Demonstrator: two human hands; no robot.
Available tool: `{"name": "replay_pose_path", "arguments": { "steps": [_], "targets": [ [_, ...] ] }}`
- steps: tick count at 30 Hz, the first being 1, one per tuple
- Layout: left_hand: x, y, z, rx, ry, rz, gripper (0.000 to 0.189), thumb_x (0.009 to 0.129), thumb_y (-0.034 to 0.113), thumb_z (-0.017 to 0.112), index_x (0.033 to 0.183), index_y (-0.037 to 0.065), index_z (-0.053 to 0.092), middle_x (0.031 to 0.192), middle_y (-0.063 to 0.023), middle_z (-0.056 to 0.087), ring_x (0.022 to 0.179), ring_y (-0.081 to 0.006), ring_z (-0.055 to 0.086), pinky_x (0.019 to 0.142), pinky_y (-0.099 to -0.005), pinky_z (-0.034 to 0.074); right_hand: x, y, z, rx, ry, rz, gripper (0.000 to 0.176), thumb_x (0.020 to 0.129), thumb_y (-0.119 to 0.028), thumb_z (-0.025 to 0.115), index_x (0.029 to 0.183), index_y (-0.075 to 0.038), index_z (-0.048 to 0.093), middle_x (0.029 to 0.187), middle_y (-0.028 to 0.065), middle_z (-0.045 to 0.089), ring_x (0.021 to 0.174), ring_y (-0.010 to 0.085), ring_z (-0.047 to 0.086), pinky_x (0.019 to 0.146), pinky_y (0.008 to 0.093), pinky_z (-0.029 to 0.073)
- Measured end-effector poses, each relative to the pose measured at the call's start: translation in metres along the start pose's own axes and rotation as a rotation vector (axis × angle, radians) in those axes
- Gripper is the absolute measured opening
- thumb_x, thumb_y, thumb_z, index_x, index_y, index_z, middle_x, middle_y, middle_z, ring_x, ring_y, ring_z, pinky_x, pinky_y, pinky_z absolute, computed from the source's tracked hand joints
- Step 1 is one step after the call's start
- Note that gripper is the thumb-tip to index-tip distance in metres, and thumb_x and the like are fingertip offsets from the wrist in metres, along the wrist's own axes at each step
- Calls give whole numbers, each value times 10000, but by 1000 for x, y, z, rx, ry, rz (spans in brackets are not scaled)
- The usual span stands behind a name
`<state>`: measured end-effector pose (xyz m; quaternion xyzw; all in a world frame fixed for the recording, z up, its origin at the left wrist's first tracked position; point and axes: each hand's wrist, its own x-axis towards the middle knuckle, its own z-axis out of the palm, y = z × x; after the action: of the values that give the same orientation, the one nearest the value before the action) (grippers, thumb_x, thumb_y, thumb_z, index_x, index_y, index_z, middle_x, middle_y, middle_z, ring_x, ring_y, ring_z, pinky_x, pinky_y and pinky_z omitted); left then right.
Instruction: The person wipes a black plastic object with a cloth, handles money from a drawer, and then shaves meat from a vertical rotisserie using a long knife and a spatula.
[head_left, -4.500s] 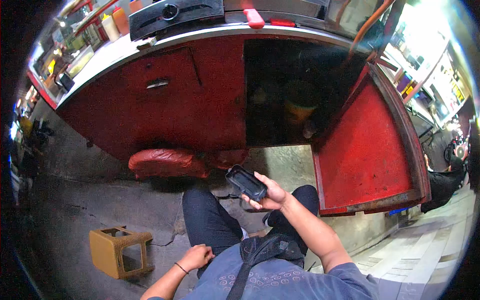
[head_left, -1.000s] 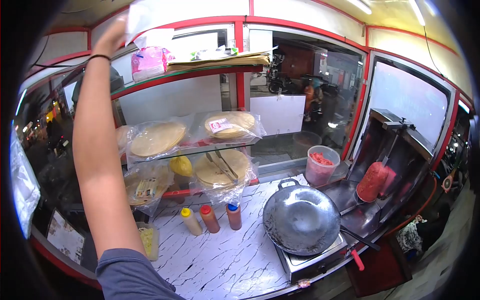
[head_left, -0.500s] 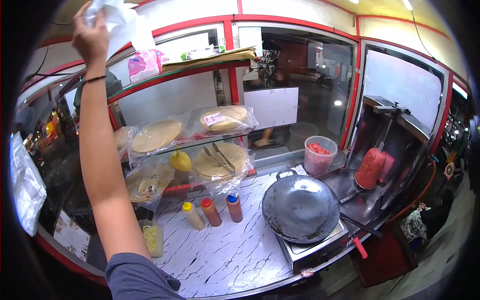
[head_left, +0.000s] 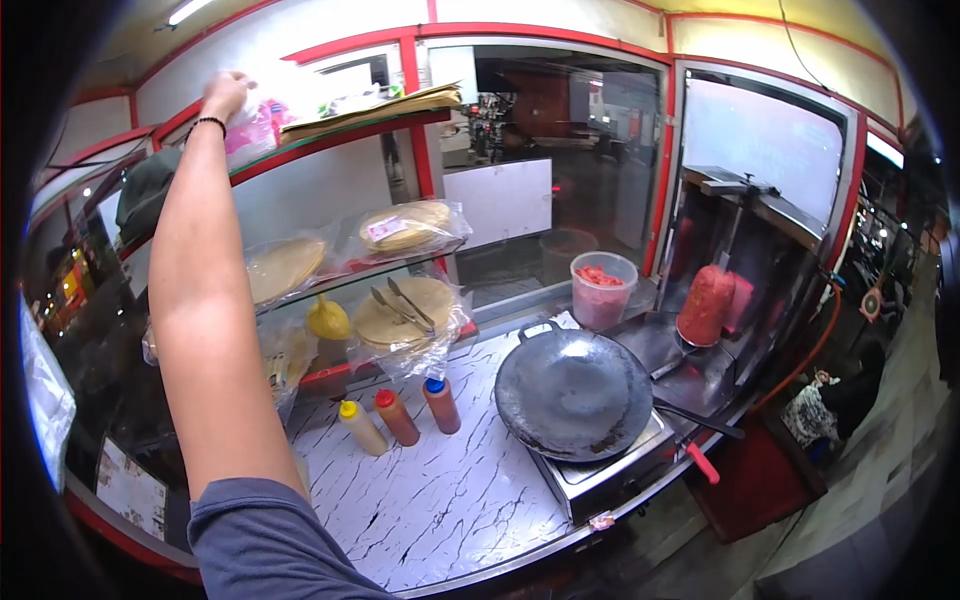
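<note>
My left hand (head_left: 228, 94) reaches up to the top shelf (head_left: 350, 125) at the upper left, a dark beaded bracelet on its wrist. Its fingers are curled closed at the edge of a pink-and-white plastic pack (head_left: 252, 133). Glare washes out the area beside the fingers, so what they hold cannot be made out. Beside the pack lie brown paper sheets (head_left: 385, 110). Below, stacks of flatbread in clear bags sit on the racks, one bagged stack (head_left: 405, 225) on the upper rack. Metal tongs (head_left: 403, 308) rest on the lower stack (head_left: 385, 325). My right hand is out of view.
Three squeeze bottles, with yellow (head_left: 363, 428), red (head_left: 397, 418) and blue (head_left: 441, 406) caps, stand on the marbled counter (head_left: 440, 510). A black wok (head_left: 575, 395) sits on a stove (head_left: 610, 460). Behind are a tub of red pieces (head_left: 603, 290) and a meat spit (head_left: 705, 305).
My left hand has come down and right to the pink pack. The white sheet it held up is no longer distinct in the glare. The whole view has shifted.
</note>
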<state>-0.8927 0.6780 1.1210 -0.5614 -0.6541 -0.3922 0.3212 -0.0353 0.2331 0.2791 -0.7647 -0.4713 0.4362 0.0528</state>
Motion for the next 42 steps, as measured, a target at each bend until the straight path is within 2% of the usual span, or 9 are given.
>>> {"name": "replay_pose_path", "arguments": {
  "steps": [4,8,16,21,22,26,33,38,42],
  "targets": [
    [-20,26,-63,-81,839,-193,377,819,337,739,1081,68,723,995,-138,737,938,-265,701,852,-399,531,-13,16,6,21,17,22,569,996,-446,455,1423,-70,476,1429,221,487,1334,370,434,1097,422,368],
    [-31,16,-124,-1195,1189,-170,450,758,72,803,1152,-66,633,1069,-192,683,914,-238,679,824,-368,566,-26,34,16,27,17,45,571,996,-446,456,1422,-66,476,1430,222,486,1336,370,432,1100,421,366],
    [-60,-36,-114,-1634,840,-92,313,866,-124,572,1177,-99,602,1124,-170,654,966,-261,679,910,-413,560,-47,71,36,10,25,83,574,995,-445,458,1421,-59,476,1432,222,483,1340,369,427,1104,419,361],
    [-7,-62,-70,-368,519,98,408,875,197,696,1240,22,651,1040,-90,713,879,-145,652,774,-305,512,-83,26,10,34,69,32,593,988,-447,470,1396,-17,495,1424,221,493,1366,363,398,1131,408,320],
    [-20,-32,-70,-676,82,6,429,868,241,693,1237,25,652,1034,-95,713,876,-174,659,761,-320,515,-80,33,13,42,79,33,593,988,-447,470,1396,-17,495,1424,221,493,1366,363,398,1131,408,320],
    [50,-64,39,5,-248,4,307,844,189,681,1125,70,715,984,-126,736,849,-231,685,810,-360,516,-77,74,21,102,124,-36,575,986,-444,469,1363,-15,531,1385,229,527,1335,367,436,1123,423,333],
    [-16,-6,-81,-259,1062,11,481,766,467,746,1074,98,729,1005,-153,724,939,-323,688,830,-416,522,-79,123,26,647,117,136,463,989,-460,471,1163,-41,568,893,131,591,756,268,559,694,373,474],
    [-243,91,-102,-471,1020,274,347,821,277,664,1098,72,700,1050,-150,707,947,-318,681,843,-406,525,-94,-9,-24,1529,15,-108,428,1008,-446,470,1098,-42,580,835,117,634,643,214,612,498,326,479],
    [-509,175,-40,-733,209,370,275,865,125,597,1117,50,677,1086,-147,693,953,-315,676,853,-397,527,-128,-139,-61,1555,-258,-502,421,1039,-409,416,1238,-57,534,898,133,623,746,218,602,639,335,483]
  ]
}}
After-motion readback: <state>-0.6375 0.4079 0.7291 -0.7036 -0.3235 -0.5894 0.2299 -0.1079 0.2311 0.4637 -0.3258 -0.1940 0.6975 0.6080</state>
